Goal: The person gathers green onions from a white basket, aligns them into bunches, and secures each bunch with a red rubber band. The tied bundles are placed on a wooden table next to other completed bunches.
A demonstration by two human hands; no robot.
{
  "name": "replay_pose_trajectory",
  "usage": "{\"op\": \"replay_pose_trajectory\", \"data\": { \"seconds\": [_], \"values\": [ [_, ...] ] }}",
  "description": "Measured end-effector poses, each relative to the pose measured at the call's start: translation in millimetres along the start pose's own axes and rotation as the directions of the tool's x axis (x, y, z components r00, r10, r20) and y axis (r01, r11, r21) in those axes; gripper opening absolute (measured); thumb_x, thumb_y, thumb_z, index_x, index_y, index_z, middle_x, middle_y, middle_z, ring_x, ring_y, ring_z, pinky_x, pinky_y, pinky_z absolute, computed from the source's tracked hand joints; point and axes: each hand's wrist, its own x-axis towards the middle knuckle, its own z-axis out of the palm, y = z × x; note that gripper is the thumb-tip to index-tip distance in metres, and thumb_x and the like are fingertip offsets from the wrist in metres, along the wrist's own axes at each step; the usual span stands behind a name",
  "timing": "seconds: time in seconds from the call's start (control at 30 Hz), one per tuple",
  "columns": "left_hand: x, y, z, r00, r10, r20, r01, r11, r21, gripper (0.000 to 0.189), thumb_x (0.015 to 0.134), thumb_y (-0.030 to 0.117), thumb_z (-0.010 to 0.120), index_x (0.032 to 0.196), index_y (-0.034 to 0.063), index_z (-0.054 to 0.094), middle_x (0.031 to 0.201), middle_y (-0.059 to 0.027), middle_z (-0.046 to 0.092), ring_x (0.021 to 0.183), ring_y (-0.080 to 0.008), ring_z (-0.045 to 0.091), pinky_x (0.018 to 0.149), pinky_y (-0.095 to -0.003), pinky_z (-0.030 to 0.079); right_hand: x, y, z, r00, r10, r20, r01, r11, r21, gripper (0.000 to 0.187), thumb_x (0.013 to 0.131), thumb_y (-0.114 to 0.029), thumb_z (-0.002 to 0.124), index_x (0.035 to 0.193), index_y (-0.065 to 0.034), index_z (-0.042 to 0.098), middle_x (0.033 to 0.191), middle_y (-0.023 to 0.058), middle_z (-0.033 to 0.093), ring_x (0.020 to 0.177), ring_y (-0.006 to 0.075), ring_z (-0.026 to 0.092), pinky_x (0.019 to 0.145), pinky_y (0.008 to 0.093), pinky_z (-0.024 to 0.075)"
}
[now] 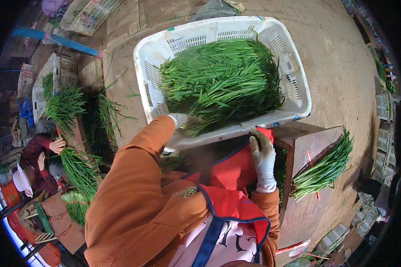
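Note:
A white plastic crate with slotted sides stands in front of me, holding a thick heap of long green leafy stalks, like garlic chives. My left hand, in a pale glove, reaches over the near-left rim onto the stalk ends; its fingertips are blurred and partly hidden. My right hand, in a white glove soiled at the fingers, is at the near rim against a raised part of my red apron; whether it grips the cloth is unclear. A bundle of green stalks lies to the right on a board.
Red-and-white tape strips are by the bundle. At left, a co-worker's hand touches green stalks beside another heaped crate. Loose stalks hang near a table edge. A blue bar crosses the upper left.

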Motion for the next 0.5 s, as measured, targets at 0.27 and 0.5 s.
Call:
{"op": "replay_pose_trajectory", "data": {
  "seconds": [0.27,0.5],
  "values": [
    [-31.2,19.7,91.8,0.768,0.638,0.060,-0.383,0.383,0.841,0.029,0.092,0.023,0.063,0.108,0.0002,0.073,0.105,-0.0140,0.073,0.090,-0.0251,0.069,0.084,-0.0396,0.053,89.4,4.5,62.4,0.961,0.193,0.200,-0.195,0.981,-0.012,0.088,0.086,-0.053,0.071,0.149,0.0005,0.039,0.139,0.0275,0.053,0.127,0.0388,0.053,0.103,0.0409,0.0455],
    [-17.0,40.5,231.4,0.457,0.687,0.565,0.011,-0.639,0.769,0.045,0.095,0.029,0.057,0.125,-0.0044,0.062,0.124,-0.0203,0.066,0.112,-0.0429,0.063,0.092,-0.0465,0.055,151.0,7.6,55.4,0.861,0.397,0.317,-0.341,0.915,-0.218,0.123,0.071,-0.056,0.081,0.157,-0.0008,0.013,0.151,0.0336,0.033,0.136,0.0423,0.044,0.107,0.0416,0.0437]
  ]
}}
